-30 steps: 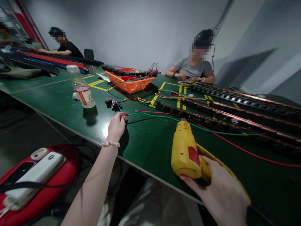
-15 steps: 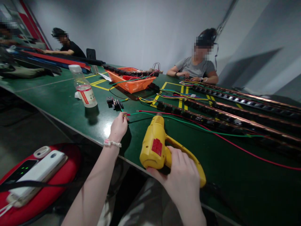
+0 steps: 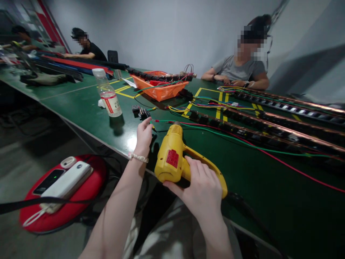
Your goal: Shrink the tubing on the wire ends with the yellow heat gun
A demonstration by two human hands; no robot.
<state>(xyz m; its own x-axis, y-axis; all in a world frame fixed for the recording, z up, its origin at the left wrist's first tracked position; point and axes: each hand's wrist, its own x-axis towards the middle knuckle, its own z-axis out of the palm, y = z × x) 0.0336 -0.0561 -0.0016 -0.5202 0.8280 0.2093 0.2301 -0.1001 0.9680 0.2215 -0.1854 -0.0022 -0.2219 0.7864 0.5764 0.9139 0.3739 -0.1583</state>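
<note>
My right hand (image 3: 202, 190) grips the handle of a yellow heat gun (image 3: 172, 154) that lies low over the green table (image 3: 88, 111), its nozzle pointing away from me. Its tip is close to the end of a green wire (image 3: 215, 133). My left hand (image 3: 144, 135) pinches that wire end just left of the nozzle, fingers closed on it. A red wire (image 3: 269, 154) runs beside the green one across the table to the right. A small black connector block (image 3: 140, 112) sits just beyond my left hand.
A plastic bottle (image 3: 107, 95) stands left of the block. An orange basket (image 3: 161, 88) of parts is further back. Long copper-and-black strips (image 3: 283, 131) cover the right side. One person sits opposite, others at the far left. A red stool (image 3: 64, 194) with a phone stands beside me.
The heat gun has swung left and closer to my left hand, its nozzle now near the pinched wire end. The view has shifted to the left.
</note>
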